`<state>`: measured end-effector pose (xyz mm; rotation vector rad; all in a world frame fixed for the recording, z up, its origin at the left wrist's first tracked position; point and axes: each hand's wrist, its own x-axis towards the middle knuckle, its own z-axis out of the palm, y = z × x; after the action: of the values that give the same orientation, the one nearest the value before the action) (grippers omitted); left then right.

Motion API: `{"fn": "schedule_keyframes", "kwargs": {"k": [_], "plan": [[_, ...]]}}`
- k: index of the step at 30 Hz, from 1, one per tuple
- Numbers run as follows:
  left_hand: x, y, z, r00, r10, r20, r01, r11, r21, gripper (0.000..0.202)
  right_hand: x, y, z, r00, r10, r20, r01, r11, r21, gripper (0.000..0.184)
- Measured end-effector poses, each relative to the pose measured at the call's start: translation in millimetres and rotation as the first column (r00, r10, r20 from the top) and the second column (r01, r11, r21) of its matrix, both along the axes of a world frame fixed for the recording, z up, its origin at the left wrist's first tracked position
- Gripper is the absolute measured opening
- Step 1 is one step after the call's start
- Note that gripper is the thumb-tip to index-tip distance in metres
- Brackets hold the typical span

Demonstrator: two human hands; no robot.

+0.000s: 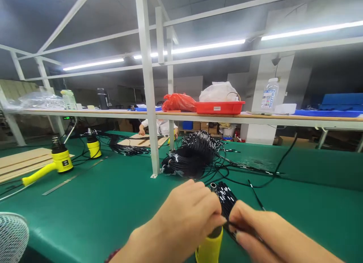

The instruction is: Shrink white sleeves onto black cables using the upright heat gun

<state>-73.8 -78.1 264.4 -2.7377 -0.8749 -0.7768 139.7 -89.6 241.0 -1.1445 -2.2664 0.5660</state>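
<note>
My left hand [188, 212] is closed over the nozzle end of an upright yellow heat gun [211, 249]. Its thumb and fingertips meet close to my right hand, pinched on what looks like a thin black cable. My right hand [256, 227] is also closed, with a dark cable [231, 224] between thumb and forefinger. Much of that cable is hidden by the fingers. Just beyond the hands lies a bundle of black cables [225, 196] with white marks near their ends. One loose cable end [256, 195] rests on the green mat to the right.
A large heap of black cables [193, 157] lies behind a white shelf post [150, 104]. Two more yellow heat guns [64, 162] stand at left, near a metal ruler [70, 178]. A co-worker [160, 125] sits across the bench. Overhead, the shelf bears a red tray [218, 108].
</note>
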Motion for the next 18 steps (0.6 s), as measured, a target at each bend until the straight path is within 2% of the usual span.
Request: {"fn": "schedule_keyframes", "kwargs": {"k": [2,5,9,12,14,18], "plan": [[1,11,-0.4,0.997,0.001,0.08,0.002,0.999,-0.042,0.023,0,4,9.8,0.995,-0.084,-0.061,0.086,0.996,0.018,0.025],[-4,28,-4.5,0.988,0.075,0.135,-0.058,0.99,-0.125,0.016,1,14,20.7,0.986,-0.151,-0.074,0.154,0.988,0.032,0.031],[-12,44,-8.7,0.988,0.124,0.088,-0.104,0.973,-0.204,0.025,-1,30,23.4,0.981,-0.187,-0.048,0.188,0.982,0.022,0.033],[-12,50,-11.6,0.977,0.157,0.143,-0.112,0.952,-0.284,0.035,-3,41,22.2,0.983,-0.175,-0.058,0.175,0.984,-0.001,0.032],[-11,54,-13.7,0.964,0.172,0.204,-0.089,0.928,-0.362,0.04,-5,46,21.8,0.984,-0.165,-0.07,0.164,0.986,-0.006,0.031],[-10,61,-18.0,0.934,0.15,0.324,0.027,0.876,-0.482,0.044,-6,53,21.1,0.983,-0.154,-0.104,0.154,0.988,-0.008,0.03]]}}
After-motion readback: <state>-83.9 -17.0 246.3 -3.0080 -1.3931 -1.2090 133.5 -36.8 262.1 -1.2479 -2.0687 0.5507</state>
